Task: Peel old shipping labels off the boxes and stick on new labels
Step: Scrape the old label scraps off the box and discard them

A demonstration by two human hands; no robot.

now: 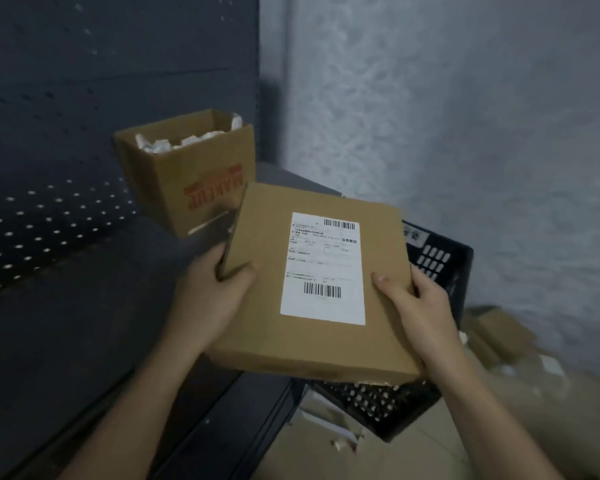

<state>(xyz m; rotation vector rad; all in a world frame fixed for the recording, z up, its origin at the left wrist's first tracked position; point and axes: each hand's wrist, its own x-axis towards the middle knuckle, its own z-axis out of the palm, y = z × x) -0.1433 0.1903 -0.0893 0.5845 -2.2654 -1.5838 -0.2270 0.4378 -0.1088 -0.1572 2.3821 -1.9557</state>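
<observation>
A flat brown cardboard box [264, 327] is held in the air above the edge of a dark shelf. A white shipping label [323, 268] with two barcodes lies flat on its top face. My left hand [210, 289] grips the box's left edge, thumb on top and fingers underneath. My right hand [416, 306] grips the right edge the same way, with the thumb resting just right of the label.
An open brown carton [194, 178] with red print, filled with crumpled white paper, stands on the dark shelf [84, 323] at the back. A black plastic crate [437, 261] sits under and behind the held box. Loose cardboard [520, 375] lies on the floor at right. A grey wall is behind.
</observation>
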